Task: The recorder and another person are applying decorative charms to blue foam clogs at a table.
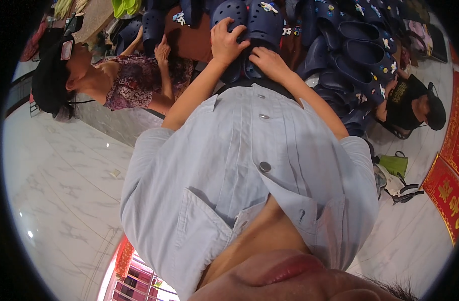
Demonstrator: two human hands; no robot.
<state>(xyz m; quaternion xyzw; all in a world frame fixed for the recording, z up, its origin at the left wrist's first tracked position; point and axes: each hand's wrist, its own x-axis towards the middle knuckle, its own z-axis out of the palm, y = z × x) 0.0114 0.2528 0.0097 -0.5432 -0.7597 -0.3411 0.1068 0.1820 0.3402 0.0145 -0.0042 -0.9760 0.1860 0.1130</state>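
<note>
A pair of navy clogs with round holes lies side by side at the top middle. My left hand is on the left clog, its fingers bent over the upper and closed on it. A pale charm sits on the toe of the right clog. At the near end of that clog is my right hand, its fingers curled on the edge. What its fingertips press on is partly hidden.
Many navy clogs with charms are heaped on the right. A brown surface shows left of my hands. One co-worker handles clogs on the left; another person is beside the heap. Lime-green clogs lie at the far left.
</note>
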